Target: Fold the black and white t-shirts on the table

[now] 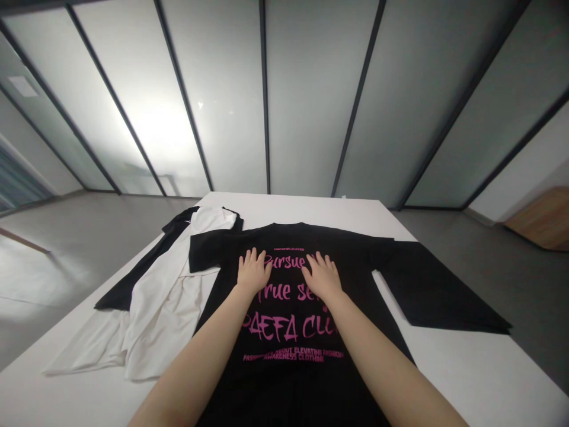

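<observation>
On a white table [466, 373], left hand [254, 271] and right hand [322, 276] pressed flat and open on a black T-shirt [284, 385] (nothing gripped)

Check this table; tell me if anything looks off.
The black T-shirt lies lopsided: its sleeve on the right spreads across the white table, while the sleeve on the left looks short. Beside it, a white-and-black garment lies rumpled.

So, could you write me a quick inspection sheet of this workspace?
surface: white table
job's things: black T-shirt with pink lettering, spread flat on the table
clutter: white garment lying over a black garment, left of the T-shirt
hands: left hand and right hand, both flat on the T-shirt, fingers spread
cables: nothing seen
surroundings: frosted glass panels in dark frames, grey floor
</observation>
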Tool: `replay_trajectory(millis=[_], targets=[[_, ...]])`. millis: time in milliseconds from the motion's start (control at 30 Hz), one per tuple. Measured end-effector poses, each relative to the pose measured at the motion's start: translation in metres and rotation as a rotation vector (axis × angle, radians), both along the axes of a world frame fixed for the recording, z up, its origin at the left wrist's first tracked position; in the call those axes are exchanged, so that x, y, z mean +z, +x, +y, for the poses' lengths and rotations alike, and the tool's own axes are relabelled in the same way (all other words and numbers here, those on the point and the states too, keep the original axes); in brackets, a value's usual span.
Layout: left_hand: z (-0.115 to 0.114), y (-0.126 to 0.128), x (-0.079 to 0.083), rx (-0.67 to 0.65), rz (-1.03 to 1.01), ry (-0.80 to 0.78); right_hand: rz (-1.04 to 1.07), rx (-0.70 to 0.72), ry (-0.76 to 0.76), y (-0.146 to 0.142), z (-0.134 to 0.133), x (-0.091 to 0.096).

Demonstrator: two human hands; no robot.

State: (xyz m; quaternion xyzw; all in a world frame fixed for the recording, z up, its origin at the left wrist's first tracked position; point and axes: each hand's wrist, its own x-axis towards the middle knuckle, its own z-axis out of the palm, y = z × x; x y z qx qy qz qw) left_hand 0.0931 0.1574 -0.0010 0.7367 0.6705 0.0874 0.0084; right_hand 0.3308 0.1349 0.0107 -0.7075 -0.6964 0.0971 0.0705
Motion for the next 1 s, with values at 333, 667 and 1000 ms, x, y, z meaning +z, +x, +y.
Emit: replay_trajectory(millis=[333, 667, 1000], targets=[[-0.033, 0.006, 0.000, -0.036, 0.018, -0.007, -0.023, -0.040, -0.003, -0.001, -0.031, -0.006], [-0.052, 0.006, 0.001, -0.042, 0.038, -0.011, -0.037, -0.060, -0.030, -0.003, -0.055, -0.004], [0.017, -0.003, 0.011, 0.027, -0.008, -0.127, -0.022, -0.130, -0.058, 0.018, 0.017, 0.001]])
